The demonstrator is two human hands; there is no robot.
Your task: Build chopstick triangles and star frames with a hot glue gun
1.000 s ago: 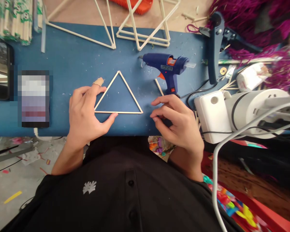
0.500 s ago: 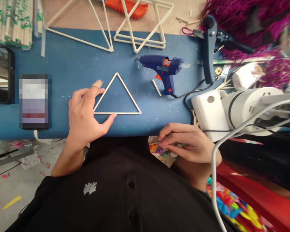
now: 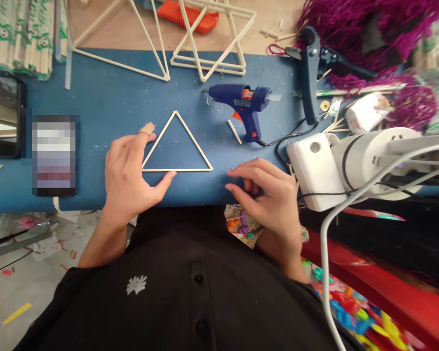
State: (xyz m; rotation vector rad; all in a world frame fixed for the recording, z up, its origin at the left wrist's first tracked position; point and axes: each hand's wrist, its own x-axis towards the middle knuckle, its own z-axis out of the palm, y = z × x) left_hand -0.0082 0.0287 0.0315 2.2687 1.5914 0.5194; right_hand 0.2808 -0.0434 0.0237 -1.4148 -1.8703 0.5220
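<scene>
My left hand (image 3: 128, 180) steadies the left corner of a triangle of thin wooden sticks (image 3: 195, 137) lying on the blue table mat. Its thumb touches the bottom stick, and its fingers lie along the left side; one finger wears a tan wrap. Right of the triangle, my right hand (image 3: 265, 195) hovers over the mat's near edge, thumb and forefinger apart with nothing visible between them. A blue hot glue gun (image 3: 247, 100) lies on its side beyond that hand, a clear glue stick poking from its back. Beside its trigger is a short stick piece (image 3: 235, 132).
Stick frames (image 3: 223, 63) stand at the back near an orange tray (image 3: 190, 17). Blue cutters (image 3: 309, 73), purple shredded strands (image 3: 351, 29) and a white power strip (image 3: 373, 156) with cables crowd the right. Two phones, one being this phone (image 3: 54, 156), and packaged sticks (image 3: 20, 39) lie left.
My right hand has risen from below the table edge to over the mat, its fingers parting. My left hand stays at the triangle. The view has shifted slightly.
</scene>
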